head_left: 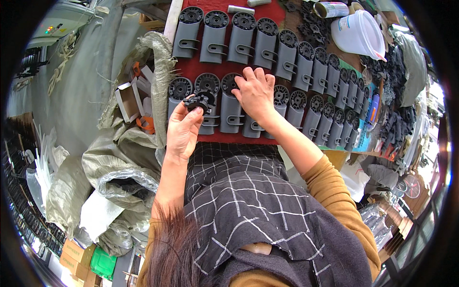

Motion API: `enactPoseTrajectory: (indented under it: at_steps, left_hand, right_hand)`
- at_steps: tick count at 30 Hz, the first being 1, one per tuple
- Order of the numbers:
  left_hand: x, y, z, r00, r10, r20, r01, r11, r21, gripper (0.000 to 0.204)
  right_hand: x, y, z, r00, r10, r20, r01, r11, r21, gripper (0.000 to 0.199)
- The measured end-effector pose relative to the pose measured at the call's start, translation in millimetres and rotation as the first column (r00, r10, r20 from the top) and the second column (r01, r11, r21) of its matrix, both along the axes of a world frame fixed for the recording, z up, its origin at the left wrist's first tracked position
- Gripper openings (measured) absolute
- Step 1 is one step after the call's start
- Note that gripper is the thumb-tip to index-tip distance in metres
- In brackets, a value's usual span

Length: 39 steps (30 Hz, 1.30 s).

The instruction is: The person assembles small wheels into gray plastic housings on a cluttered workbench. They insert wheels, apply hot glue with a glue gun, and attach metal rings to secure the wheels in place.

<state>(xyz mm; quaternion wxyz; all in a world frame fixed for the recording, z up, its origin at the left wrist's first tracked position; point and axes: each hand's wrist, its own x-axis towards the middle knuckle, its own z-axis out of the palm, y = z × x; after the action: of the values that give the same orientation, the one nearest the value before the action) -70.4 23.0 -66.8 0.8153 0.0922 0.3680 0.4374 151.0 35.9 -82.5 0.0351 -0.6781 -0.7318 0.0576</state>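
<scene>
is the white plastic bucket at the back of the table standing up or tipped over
Tipped over: the white bucket lies on its side on the table, its rim facing right.

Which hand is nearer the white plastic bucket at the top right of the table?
Right. The right hand presses on grey parts in the near row, below-left of the white bucket; the left hand, holding a black toothed wheel, is farther left.

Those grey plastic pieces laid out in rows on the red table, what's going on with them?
A person is working over two rows of grey plastic housings, each topped with a black toothed wheel, on a red table. The left hand holds a loose black toothed wheel between its fingertips, just above the near row. The right hand presses down on one housing in that row. More black parts lie heaped at the right, beside a white plastic tub.
</scene>
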Motion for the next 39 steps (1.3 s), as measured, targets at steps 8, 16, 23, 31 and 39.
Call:
enactPoseTrajectory:
  at_steps: [8,16,23,31,39]
  left_hand:
    - [11,5,6,0.999,-0.015,-0.032,0.015,1.0,-0.002,0.025]
    - [33,4,11,0.991,-0.081,-0.105,0.074,0.995,-0.07,0.023]
    - [32,8,8,0.995,-0.056,-0.079,0.048,0.994,-0.102,0.019]
    - [36,8,9,0.992,-0.055,-0.113,0.041,0.991,-0.124,0.019]
    - [44,7,12,0.995,-0.057,-0.079,0.05,0.995,-0.092,0.017]
  right_hand:
    - [-8,-3,31,0.877,-0.179,-0.445,0.159,0.984,-0.083,0.027]
    - [16,-34,43,0.326,-0.473,-0.819,0.294,0.874,-0.388,0.021]
    - [48,-52,1,0.708,-0.594,-0.383,0.531,0.804,-0.267,0.022]
    - [48,-47,3,0.929,-0.287,-0.234,0.305,0.952,0.042,0.033]
    - [49,-44,-7,0.976,-0.171,-0.137,0.177,0.984,0.035,0.034]
